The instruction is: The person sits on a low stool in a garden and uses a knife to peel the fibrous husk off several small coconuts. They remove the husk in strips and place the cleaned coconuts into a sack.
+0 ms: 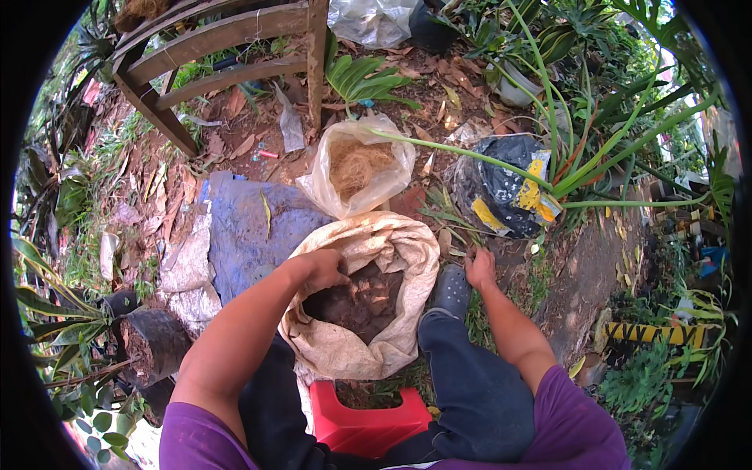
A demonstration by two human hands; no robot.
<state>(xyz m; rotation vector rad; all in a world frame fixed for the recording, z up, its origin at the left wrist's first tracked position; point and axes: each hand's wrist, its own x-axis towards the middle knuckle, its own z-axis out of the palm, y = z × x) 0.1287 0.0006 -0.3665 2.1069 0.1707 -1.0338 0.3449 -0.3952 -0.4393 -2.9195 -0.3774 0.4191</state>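
A woven sack (pixel 352 358) with its rim rolled down stands between my legs, dark soil (pixel 358 305) inside it. My left hand (pixel 326 269) is at the sack's upper left rim, fingers curled over the opening; whether they pinch anything is hard to see. To the right of the sack, just beyond my clog (pixel 452 292), my right hand (pixel 480 265) reaches down to the ground by some green leaves (pixel 452 217); its fingertips are partly hidden. Directly beyond the sack is a clear plastic bag (pixel 390 182) holding brown coconut fibre (pixel 358 167).
A red plastic stool (pixel 370 420) is beneath me. A blue tarp (pixel 252 217) lies left of the sack. A wooden chair (pixel 223 53) stands at the upper left. A large plant in a black plastic bag (pixel 493 176) sends long stems across the right. A potted plant (pixel 150 346) is at lower left.
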